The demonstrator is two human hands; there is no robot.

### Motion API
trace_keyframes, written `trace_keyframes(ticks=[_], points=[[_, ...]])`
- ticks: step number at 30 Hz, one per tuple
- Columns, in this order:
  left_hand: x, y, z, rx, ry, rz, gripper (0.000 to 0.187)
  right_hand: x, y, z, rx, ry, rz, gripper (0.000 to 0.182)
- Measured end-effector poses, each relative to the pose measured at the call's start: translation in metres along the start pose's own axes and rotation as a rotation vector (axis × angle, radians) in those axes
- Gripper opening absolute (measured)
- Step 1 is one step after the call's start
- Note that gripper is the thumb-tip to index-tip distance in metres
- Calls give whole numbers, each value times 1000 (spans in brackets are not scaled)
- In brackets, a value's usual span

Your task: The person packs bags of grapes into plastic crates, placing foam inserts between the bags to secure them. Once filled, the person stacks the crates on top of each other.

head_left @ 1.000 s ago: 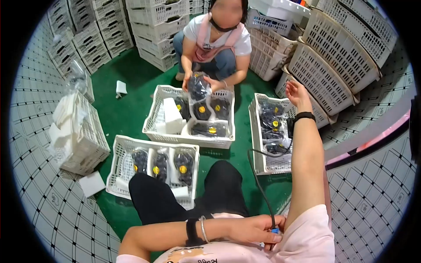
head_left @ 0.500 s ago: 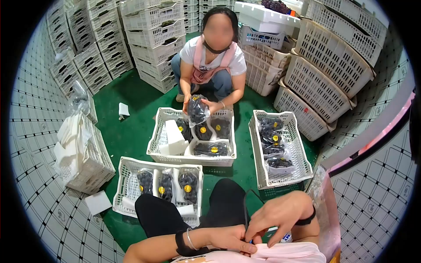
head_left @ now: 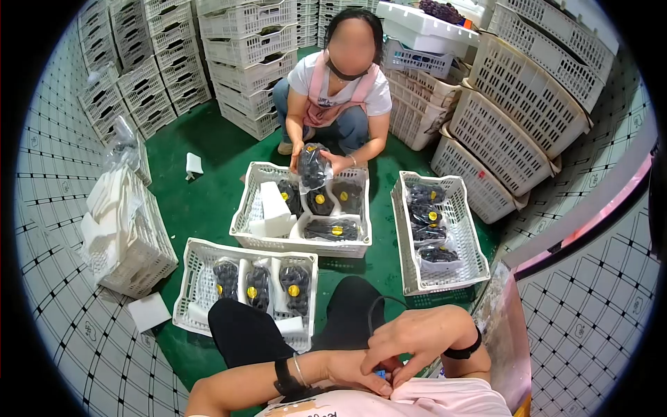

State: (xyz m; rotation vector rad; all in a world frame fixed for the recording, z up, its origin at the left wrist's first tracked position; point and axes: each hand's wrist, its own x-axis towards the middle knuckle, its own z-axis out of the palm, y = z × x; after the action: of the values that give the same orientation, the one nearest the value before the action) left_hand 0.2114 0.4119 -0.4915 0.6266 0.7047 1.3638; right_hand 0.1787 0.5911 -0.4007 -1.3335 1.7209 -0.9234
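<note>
Both of my hands meet low in the view, against the pink shirt. My left hand [head_left: 354,370], with a black band and a bracelet at its wrist, has its fingers closed beside a small blue item [head_left: 380,374]. From the right, my right hand [head_left: 417,342] reaches over with bent fingers close to the same spot, and a dark cable runs behind it. What each hand grips is too small to make out. Ahead of my knees, a white crate [head_left: 182,295] holds three bagged bunches of dark grapes [head_left: 258,288] with yellow labels.
Opposite, a crouching person [head_left: 338,97] holds a bagged grape bunch [head_left: 314,167] over a second crate [head_left: 243,208]. A third grape crate [head_left: 479,267] stands at the right. Stacked crates [head_left: 524,90] line the back and right. White sheets [head_left: 111,222] lie on a crate at left.
The view has shifted slightly, so the crates appear a little higher and further left. My hands stay together at the shirt, and the blue item shows more clearly between them.
</note>
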Motion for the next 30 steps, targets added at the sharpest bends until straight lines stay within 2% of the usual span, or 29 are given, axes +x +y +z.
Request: trace_keyframes(ticks=[3,4,5,7,8,10,11,13,16,17,19,20,23,24,28,30], points=[[2,2,0,-31,-99,49,33,-3,-4,-4,-25,96,102,53],[3,2,0,-121,-127,-35,34,-4,5,-2,-39,184,56,58],[4,0,0,-164,-160,-44,37,-4,12,-1,-84,301,18,52],[7,-5,-1,-252,-226,-62,42,-6,17,-5,-74,202,230,50],[8,-3,-3,-210,-243,-113,49,-6,24,-2,13,171,144,50],[7,-9,-2,-210,-205,-32,52,-6,33,4,188,99,-30,51],[5,-10,0,-210,-182,8,54,-2,29,1,103,75,-251,52],[0,-7,3,-313,-213,12,57,4,35,8,116,30,-270,60],[-9,-13,-1,-474,-233,27,57,6,44,14,163,-31,-249,75],[-9,-18,-5,-466,-274,-17,54,4,38,19,250,-50,-152,86],[-7,-25,-14,-456,-359,-106,48,9,28,31,280,-62,41,93],[0,-35,-18,-451,-425,-33,42,13,22,36,231,-24,76,93],[-2,-41,-25,-512,-394,-46,43,16,2,32,210,-13,105,91],[-5,-41,-26,-516,-373,-46,43,18,13,41,174,97,-109,82],[-14,-50,-28,-559,-309,-61,43,11,28,48,203,95,-184,62],[-17,-52,-29,-566,-283,-66,44,12,25,43,223,91,-182,61]])
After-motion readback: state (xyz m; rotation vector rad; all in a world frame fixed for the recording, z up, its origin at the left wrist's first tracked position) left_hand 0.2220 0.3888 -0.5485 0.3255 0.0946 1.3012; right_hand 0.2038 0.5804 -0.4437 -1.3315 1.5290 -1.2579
